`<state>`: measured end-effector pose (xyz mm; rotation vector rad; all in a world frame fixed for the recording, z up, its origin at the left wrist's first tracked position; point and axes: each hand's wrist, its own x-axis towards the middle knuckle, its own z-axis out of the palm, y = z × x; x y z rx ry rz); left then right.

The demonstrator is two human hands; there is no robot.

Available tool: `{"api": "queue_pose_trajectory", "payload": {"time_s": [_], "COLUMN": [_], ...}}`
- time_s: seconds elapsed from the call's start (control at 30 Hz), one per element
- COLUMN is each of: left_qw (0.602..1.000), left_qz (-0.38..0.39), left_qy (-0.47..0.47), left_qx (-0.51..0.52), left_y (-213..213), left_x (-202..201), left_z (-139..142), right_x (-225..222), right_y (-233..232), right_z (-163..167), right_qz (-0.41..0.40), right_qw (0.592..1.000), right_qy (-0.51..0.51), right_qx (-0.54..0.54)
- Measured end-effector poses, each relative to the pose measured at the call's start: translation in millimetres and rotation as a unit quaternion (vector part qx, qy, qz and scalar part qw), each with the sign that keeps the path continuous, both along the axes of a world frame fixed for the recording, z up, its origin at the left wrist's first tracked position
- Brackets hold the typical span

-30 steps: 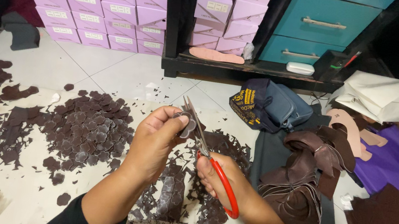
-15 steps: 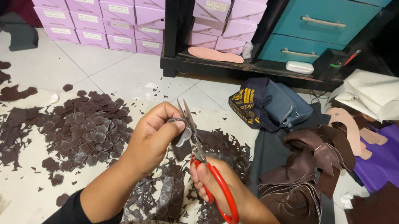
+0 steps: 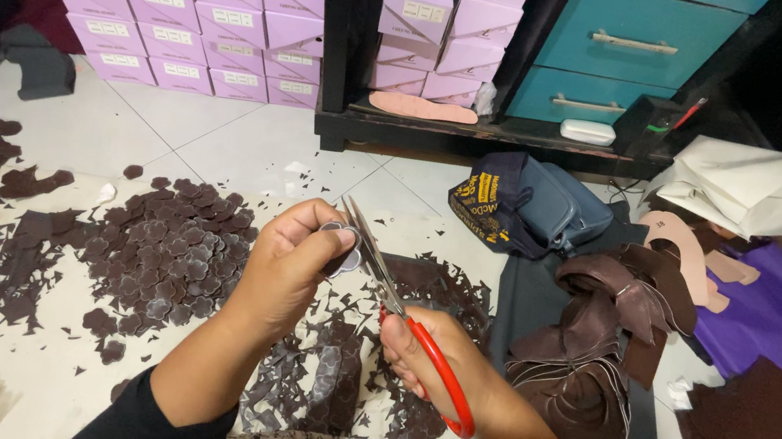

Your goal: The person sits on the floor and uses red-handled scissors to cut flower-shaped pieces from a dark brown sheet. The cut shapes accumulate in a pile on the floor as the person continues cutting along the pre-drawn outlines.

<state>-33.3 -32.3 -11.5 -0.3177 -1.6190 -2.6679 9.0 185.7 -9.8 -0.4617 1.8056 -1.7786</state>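
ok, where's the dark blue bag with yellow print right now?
In the head view, the dark blue bag with yellow print lies on the floor right of centre, in front of the black shelf unit, just beyond the red-handled scissors.

Browns on white, with lilac and teal behind

The scissors (image 3: 416, 339) had red handles; cut pieces (image 3: 170, 256) were dark brown on the white tiled floor (image 3: 220, 142). Boxes (image 3: 168, 4) were pale lilac, drawers (image 3: 636, 40) teal, the bag (image 3: 524, 202) navy with yellow print.
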Motion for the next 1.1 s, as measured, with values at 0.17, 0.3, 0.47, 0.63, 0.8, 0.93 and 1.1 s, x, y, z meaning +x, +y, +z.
{"api": "queue_pose_trajectory", "payload": {"time_s": [0.17,0.3,0.47,0.63,0.8,0.93,1.1], "left_qw": [1.000,0.999,1.000,0.998,0.995,0.995,0.983], "left_qz": [0.003,0.016,0.002,-0.036,-0.085,-0.085,-0.043], "left_qy": [0.012,-0.011,0.000,0.031,0.014,-0.049,-0.123], "left_qx": [0.025,0.038,0.012,-0.051,-0.042,-0.032,-0.127], "left_y": [-15.5,-43.0,-39.9,-33.9,-20.9,8.8,-18.9], "left_x": [-5.3,-21.7,-16.8,-16.1,3.3,37.3,15.8], "left_z": [-3.3,0.8,-0.9,0.3,7.6,1.4,-35.1], "right_x": [1.2,-16.0,-14.8,-27.9,-26.9,-0.4,-15.7], "right_y": [-10.3,-27.7,-19.8,-35.3,-39.0,-8.2,-4.9], "right_z": [-1.0,-7.1,-13.4,-16.9,-21.7,-36.7,-85.8], "right_qz": [-0.011,-0.036,-0.120,-0.192,-0.219,-0.224,-0.256], "right_qw": [1.000,0.998,0.990,0.972,0.952,0.945,0.926], "right_qy": [0.002,-0.051,-0.002,0.110,0.158,0.214,0.276], "right_qx": [0.015,-0.001,-0.073,-0.079,-0.141,-0.107,0.026]}}
